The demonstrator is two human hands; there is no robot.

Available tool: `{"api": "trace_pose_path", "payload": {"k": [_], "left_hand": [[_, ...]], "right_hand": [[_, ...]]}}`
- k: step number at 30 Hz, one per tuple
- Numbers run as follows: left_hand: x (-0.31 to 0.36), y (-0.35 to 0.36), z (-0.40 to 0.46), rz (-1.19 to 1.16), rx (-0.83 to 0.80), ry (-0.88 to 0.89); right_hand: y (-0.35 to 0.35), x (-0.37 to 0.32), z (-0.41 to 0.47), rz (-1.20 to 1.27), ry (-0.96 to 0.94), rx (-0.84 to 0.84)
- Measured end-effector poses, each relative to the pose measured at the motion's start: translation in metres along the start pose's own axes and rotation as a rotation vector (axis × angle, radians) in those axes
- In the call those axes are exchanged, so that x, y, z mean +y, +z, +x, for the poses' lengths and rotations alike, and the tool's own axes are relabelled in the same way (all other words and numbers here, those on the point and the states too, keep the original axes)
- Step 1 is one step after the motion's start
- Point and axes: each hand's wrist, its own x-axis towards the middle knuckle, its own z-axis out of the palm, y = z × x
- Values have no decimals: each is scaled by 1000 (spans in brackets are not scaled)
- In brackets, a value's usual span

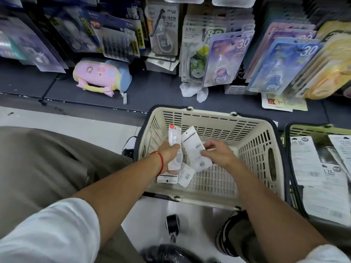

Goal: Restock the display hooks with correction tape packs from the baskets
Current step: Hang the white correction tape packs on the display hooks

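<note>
A cream slatted basket (pixel 252 149) sits on the floor below the display. Inside it my left hand (pixel 168 150), with a red string at the wrist, grips a white correction tape pack (pixel 174 141) that stands upright. My right hand (pixel 218 152) pinches a second white pack (pixel 195 149), tilted, barcode side up. Two more white packs (pixel 185 176) lie flat on the basket floor under my left wrist. Correction tape packs hang on the display hooks (pixel 224 59) above, in purple, blue and yellow cards.
A green basket (pixel 307 128) at the right holds several flat packs with barcodes. A pink and blue pouch (pixel 100 76) lies on the dark bottom shelf. Crumpled white wrap (pixel 191 92) and a loose card lie on that shelf. My knee fills the left side.
</note>
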Motion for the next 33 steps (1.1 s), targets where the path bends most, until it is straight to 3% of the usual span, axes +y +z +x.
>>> {"api": "trace_pose_path", "payload": {"k": [4,7,9,12,15,21,26,33], "left_hand": [[6,-1,-8,-202,-159,17],[9,-14,-2,-234,-33,83],[11,-20,0,-212,26,112],[13,-28,1,45,161,257],[19,-38,-6,74,139,278],[22,-57,-19,66,129,266],[24,-61,-21,-58,94,133],[13,-53,-21,-229,-38,-194]], "right_hand": [[27,-39,-11,291,-120,-160],[29,-50,-4,517,-122,-208],[32,-46,6,569,-68,-112],[56,-22,26,138,73,15],[96,2,38,-337,80,-188],[126,12,61,-483,38,-120],[87,23,54,-149,50,-6],[6,16,4,559,20,5]]}}
